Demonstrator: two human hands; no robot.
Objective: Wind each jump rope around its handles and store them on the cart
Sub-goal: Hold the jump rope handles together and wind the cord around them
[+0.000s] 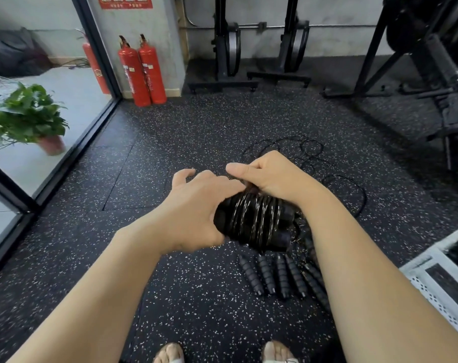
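Note:
A black jump rope bundle [254, 222], its cord coiled many times round the paired foam handles, hangs in front of me above the floor. My left hand [196, 203] grips the bundle's left end. My right hand [272, 176] is curled over the bundle's far top and pinches the cord there. Several more black ribbed handles [272, 276] lie side by side on the floor below the bundle. Their loose cords [335, 179] trail in loops behind my right hand. The white perforated cart [442, 292] shows at the right edge.
Speckled black rubber flooring [170, 153] spreads all around. Red fire extinguishers [144, 72] stand by the wall at the back left, a potted plant [26, 119] behind glass at left. Black gym machines [432, 74] fill the back and right. My feet [222, 353] show at the bottom.

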